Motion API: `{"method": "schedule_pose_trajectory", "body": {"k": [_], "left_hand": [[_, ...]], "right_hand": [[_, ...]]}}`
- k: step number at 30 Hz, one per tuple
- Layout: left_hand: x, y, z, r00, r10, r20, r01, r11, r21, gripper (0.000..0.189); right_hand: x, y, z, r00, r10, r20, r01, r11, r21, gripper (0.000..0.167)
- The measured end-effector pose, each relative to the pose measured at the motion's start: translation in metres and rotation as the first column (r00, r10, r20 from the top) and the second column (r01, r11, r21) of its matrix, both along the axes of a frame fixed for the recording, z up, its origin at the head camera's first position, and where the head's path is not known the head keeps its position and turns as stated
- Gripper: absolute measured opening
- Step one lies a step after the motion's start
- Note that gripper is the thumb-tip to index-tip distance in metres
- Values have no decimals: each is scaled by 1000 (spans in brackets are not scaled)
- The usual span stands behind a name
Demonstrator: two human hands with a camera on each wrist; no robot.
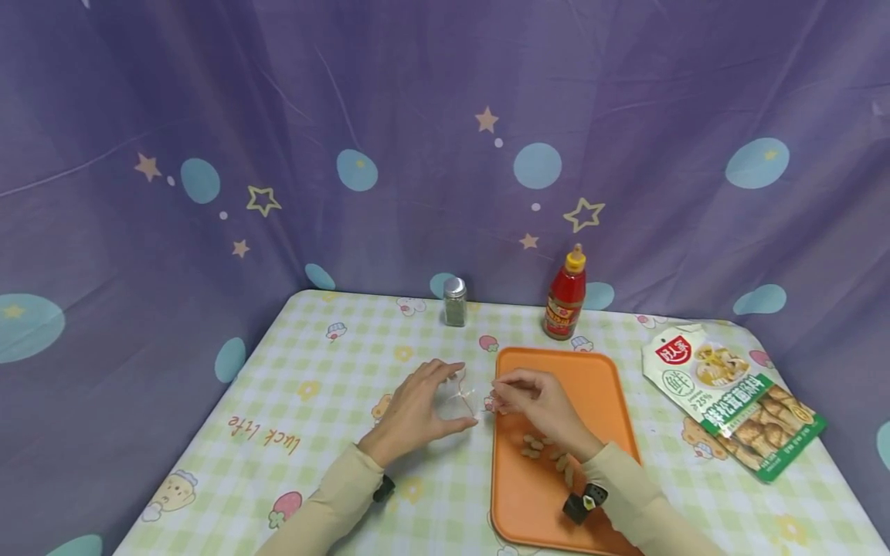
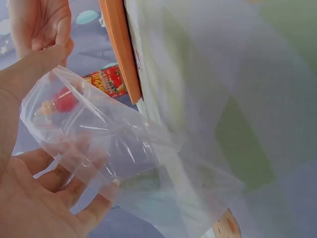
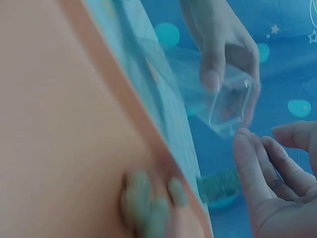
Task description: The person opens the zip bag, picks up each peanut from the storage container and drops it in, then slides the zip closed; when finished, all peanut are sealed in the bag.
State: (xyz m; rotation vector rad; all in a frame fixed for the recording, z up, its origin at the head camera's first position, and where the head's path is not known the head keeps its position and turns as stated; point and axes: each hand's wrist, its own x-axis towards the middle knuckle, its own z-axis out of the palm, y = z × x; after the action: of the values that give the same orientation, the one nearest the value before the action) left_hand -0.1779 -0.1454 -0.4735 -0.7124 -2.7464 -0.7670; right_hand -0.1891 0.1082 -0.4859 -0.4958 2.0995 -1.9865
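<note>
A clear plastic bag [image 2: 133,134] hangs from my left hand [image 1: 419,409], its mouth spread between the thumb and the other fingers. Facing that mouth is my right hand [image 1: 538,401], above the left part of an orange tray [image 1: 580,371]. Its fingers are partly bent, with a gap beside the thumb, and nothing shows between them. In the right wrist view the fingertips [image 3: 242,141] come close to the bag's rim. Under the right hand, several peanuts [image 1: 532,446] lie on the tray; the wrist covers part of the pile.
At the back of the checked tablecloth [image 1: 348,347] stand a glass spice shaker [image 1: 455,303] and a red sauce bottle [image 1: 566,297] with a yellow cap. A green and white food packet [image 1: 730,401] lies flat right of the tray. Behind the table hangs a purple curtain [image 1: 431,93].
</note>
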Motion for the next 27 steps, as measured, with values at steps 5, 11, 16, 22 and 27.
{"method": "schedule_pose_trajectory", "body": {"k": [5, 11, 16, 22, 27], "left_hand": [[-1, 0, 0, 1000, -11, 9, 11, 1000, 5, 84], [-3, 0, 1, 1000, -25, 1, 25, 999, 29, 81], [-3, 1, 0, 999, -34, 15, 33, 999, 34, 80], [-3, 4, 1, 999, -42, 23, 42, 999, 25, 81], [-3, 4, 2, 999, -50, 18, 50, 998, 25, 80]], "right_hand": [[4, 29, -1, 1000, -30, 3, 30, 998, 59, 38], [8, 60, -6, 999, -51, -9, 52, 990, 133, 39], [12, 81, -8, 997, -79, -18, 81, 969, 234, 34], [17, 106, -6, 992, -40, -123, 90, 895, 437, 23], [23, 120, -6, 975, 71, -210, 38, 880, 474, 19]]}}
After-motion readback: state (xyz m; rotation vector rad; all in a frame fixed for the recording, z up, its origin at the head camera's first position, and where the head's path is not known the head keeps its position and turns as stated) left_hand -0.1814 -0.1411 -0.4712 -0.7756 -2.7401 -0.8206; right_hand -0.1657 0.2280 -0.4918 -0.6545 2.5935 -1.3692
